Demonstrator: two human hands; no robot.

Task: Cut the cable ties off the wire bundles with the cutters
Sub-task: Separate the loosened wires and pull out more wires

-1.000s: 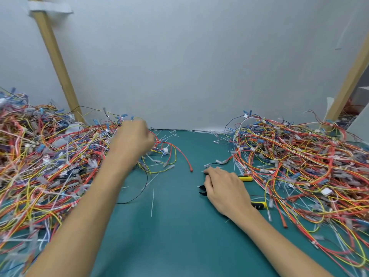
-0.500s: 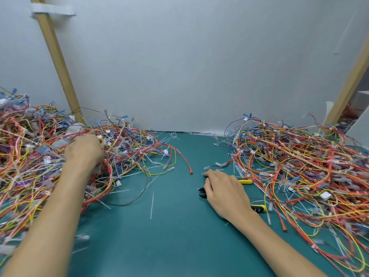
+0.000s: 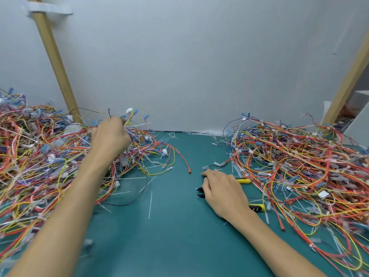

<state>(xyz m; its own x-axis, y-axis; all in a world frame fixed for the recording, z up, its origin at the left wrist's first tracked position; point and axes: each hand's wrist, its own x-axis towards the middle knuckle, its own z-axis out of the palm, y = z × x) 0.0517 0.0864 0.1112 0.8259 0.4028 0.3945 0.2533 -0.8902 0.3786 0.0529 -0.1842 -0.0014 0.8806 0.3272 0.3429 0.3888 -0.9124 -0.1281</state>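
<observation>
Left hand [image 3: 109,138], fingers closed on a light, limp, snag-prone wire bundle [image 3: 130,121]; right hand [image 3: 223,191] lies flat, fingers spread, over the cutters [image 3: 200,192].

We find no readable text, brand, number or sign anywhere; the small white tags in the right wire pile [image 3: 299,166] and the left wire pile [image 3: 40,156] are too small and blurred for us to make out any print, the yellow handles of the cutters [image 3: 256,207] show no mark we can read, and the tape strip [image 3: 50,11] on the far-left wooden post is blank
</observation>
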